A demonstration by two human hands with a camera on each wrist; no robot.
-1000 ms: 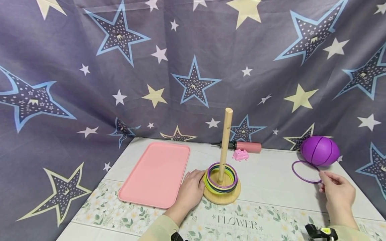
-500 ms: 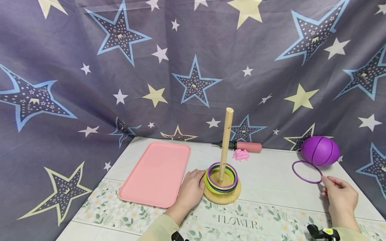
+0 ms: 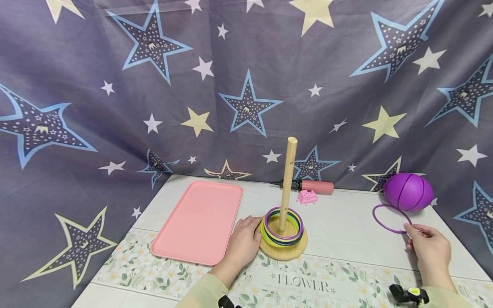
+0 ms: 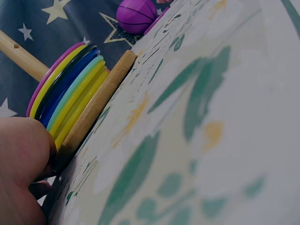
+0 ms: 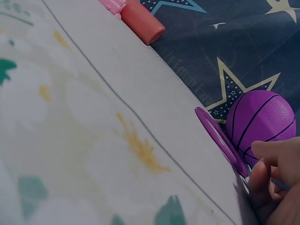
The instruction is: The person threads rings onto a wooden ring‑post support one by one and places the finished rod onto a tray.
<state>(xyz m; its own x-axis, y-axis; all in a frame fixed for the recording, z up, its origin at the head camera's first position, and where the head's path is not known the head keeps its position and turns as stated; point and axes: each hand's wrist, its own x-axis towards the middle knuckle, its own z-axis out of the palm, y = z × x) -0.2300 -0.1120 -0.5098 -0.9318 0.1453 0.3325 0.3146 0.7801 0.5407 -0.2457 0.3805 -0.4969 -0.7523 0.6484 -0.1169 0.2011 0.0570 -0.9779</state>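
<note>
A wooden ring-toss stand [image 3: 289, 179] stands upright near the table's middle, with several coloured rings [image 3: 282, 244] stacked round its post. My left hand [image 3: 245, 239] holds the left edge of its round base; in the left wrist view the hand [image 4: 23, 154] is close against base and rings. At the right lies a loose purple ring [image 3: 375, 216] in front of a purple ball [image 3: 409, 192]. My right hand [image 3: 433, 252] has its thumb and forefinger together right at the ring's near edge. In the right wrist view, I cannot tell whether they pinch the ring [image 5: 220, 140].
A pink tray [image 3: 198, 222] lies left of the stand. Behind it are a hand pump [image 3: 317, 187] with a pink barrel and a small pink toy [image 3: 307, 197]. A star-patterned curtain [image 3: 246, 51] hangs along the table's back and sides.
My right hand drew slightly away to the right, then came back left so its fingertips overlap the purple ring's edge. The ring, the stand and my left hand stay in place.
</note>
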